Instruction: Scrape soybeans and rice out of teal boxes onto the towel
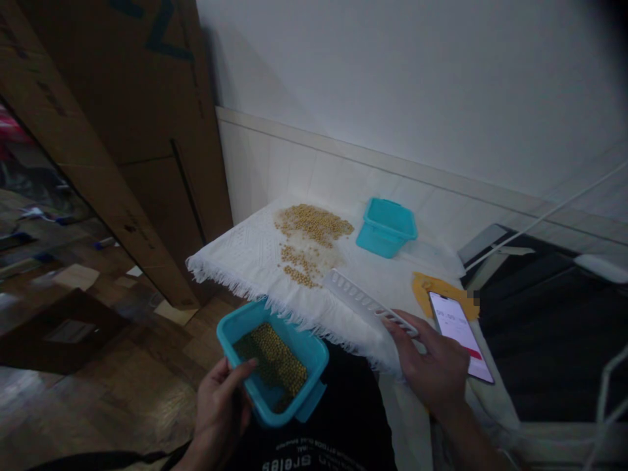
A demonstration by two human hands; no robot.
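Observation:
My left hand [223, 396] grips the left wall of a teal plastic tub [321, 356], thumb over the rim. The tub is tilted just under the table's front edge, and round yellow beans [279, 356] lie in it beside a darker greenish patch. My right hand [432, 363] is closed round one end of a white plastic strip with a row of slots [356, 294]. The strip's far end is at the cloth, close to the nearer loose beans [300, 268]. A larger spread of the same beans [314, 222] lies farther back.
A second teal tub [387, 229] stands on the white fringed cloth [240, 245] near the wall. Right of my right hand, a lit phone [458, 333] lies partly over an orange-yellow piece [424, 294]. A tall cardboard box [161, 131] stands left of the table.

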